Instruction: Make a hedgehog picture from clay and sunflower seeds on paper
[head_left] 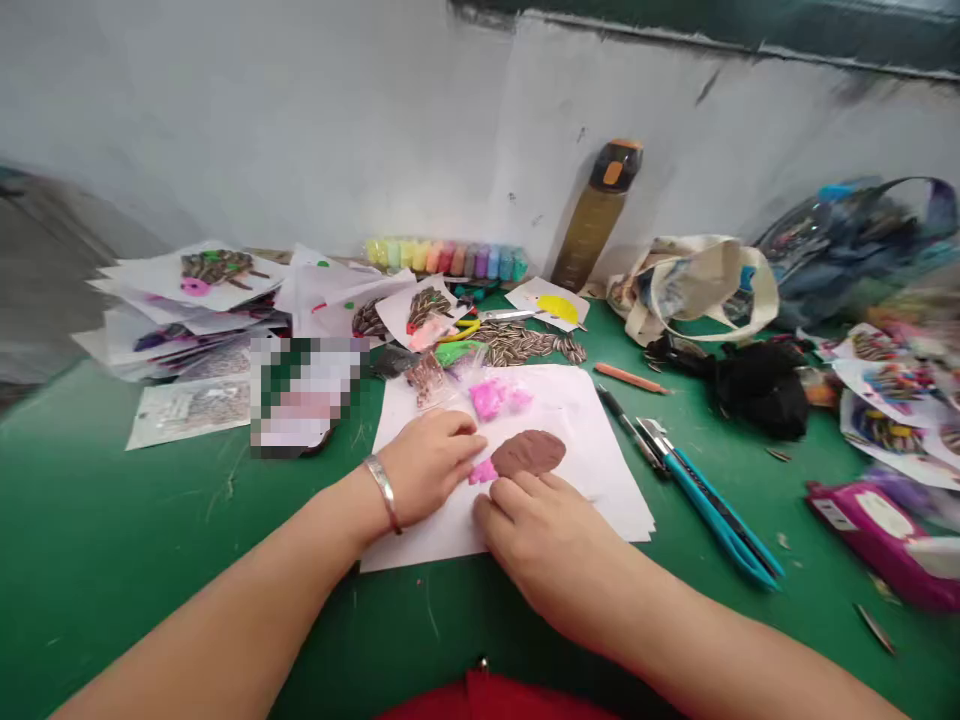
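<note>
A flat brown clay oval lies on a stack of white paper. At its left edge sits a small piece of pink clay. My left hand, with a silver bracelet at the wrist, rests on the paper. Its fingers are stretched out, their tips beside the pink piece. My right hand is closed at the oval's lower edge, fingers curled down; its fingertips are hidden. Just above the oval is a clear bag of bright pink clay, with a bag of brown clay to its left.
Sunflower seeds are heaped behind the paper. On the right lie an orange pencil, a black pen and a blue utility knife. Paper pictures are stacked at left. A tall bottle leans against the wall.
</note>
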